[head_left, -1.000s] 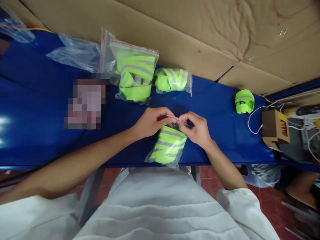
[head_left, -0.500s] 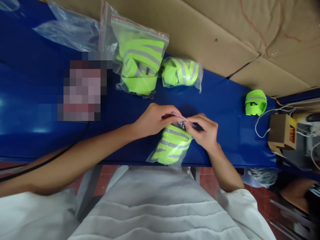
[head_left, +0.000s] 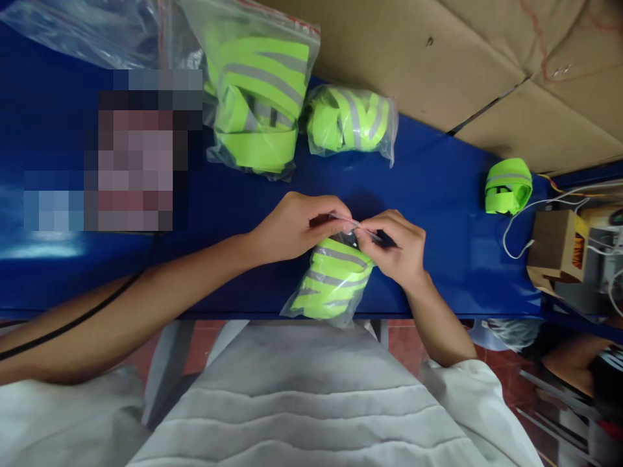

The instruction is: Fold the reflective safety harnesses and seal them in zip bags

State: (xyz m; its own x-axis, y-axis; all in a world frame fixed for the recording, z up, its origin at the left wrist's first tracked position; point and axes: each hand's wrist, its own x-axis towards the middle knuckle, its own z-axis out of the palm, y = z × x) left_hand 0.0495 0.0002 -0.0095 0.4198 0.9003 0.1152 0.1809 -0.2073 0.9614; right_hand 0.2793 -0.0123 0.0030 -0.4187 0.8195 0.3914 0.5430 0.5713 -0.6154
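A clear zip-lock bag (head_left: pixel 335 279) holds neon yellow-green straps with grey reflective stripes, and lies at the table's front edge. My left hand (head_left: pixel 306 224) pinches the bag's top edge between thumb and fingers. Close beside it, my right hand (head_left: pixel 396 250) pinches the same edge, the two sets of fingertips nearly touching. Something dark shows through the plastic just under the fingers; I cannot make out what it is.
Two more filled bags stand behind my hands: a large bag (head_left: pixel 260 104) and a smaller bag (head_left: pixel 350 123). A rolled neon strap (head_left: pixel 509 186), white cable (head_left: pixel 516 240) and small cardboard box (head_left: pixel 557 246) are at right. Brown cardboard (head_left: pixel 413 58) borders the blue table (head_left: pixel 452 259).
The camera view has shifted slightly, so the background items sit a little differently. Both hands keep their pinch on the bag's edge, with the right fingertips slightly nearer the left.
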